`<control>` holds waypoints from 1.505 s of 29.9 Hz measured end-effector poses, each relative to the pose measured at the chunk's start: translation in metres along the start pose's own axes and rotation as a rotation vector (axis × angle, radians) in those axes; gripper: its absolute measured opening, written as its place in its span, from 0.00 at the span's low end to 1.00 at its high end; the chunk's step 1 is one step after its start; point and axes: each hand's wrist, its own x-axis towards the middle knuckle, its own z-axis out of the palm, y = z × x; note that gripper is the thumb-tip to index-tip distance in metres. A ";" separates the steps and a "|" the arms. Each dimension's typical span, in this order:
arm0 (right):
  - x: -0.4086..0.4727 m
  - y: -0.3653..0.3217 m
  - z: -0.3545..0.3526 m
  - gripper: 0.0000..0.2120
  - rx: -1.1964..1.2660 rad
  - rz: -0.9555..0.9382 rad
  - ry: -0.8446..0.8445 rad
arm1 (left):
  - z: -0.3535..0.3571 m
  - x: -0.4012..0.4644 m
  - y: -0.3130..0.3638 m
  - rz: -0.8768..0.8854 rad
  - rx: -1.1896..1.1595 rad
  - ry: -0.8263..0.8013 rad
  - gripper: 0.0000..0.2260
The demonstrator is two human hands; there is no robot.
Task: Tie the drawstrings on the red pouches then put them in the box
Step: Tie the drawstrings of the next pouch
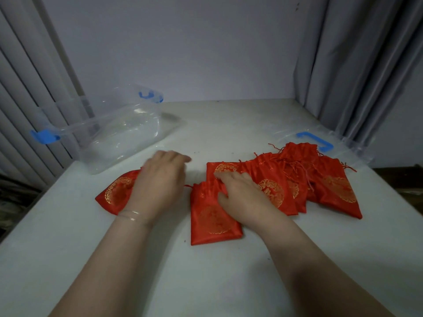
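Left hand (160, 179) flat on side pouch (114, 193) | right hand (240, 191) pinching near pouch (212, 220) | clear box (109, 129) holds nothing

Single head-worn wide-angle view, looking forward and steeply down from close above the near edge of the white tabletop (229, 282). It faces the far pale wall (183, 42). Both forearms enter from the near edge.

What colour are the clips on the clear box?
Blue, on the clear box; the near clip shows best in the head view.
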 end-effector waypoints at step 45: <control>0.007 0.023 -0.037 0.18 0.837 0.130 0.517 | -0.028 -0.003 0.015 -0.251 -1.656 -0.161 0.21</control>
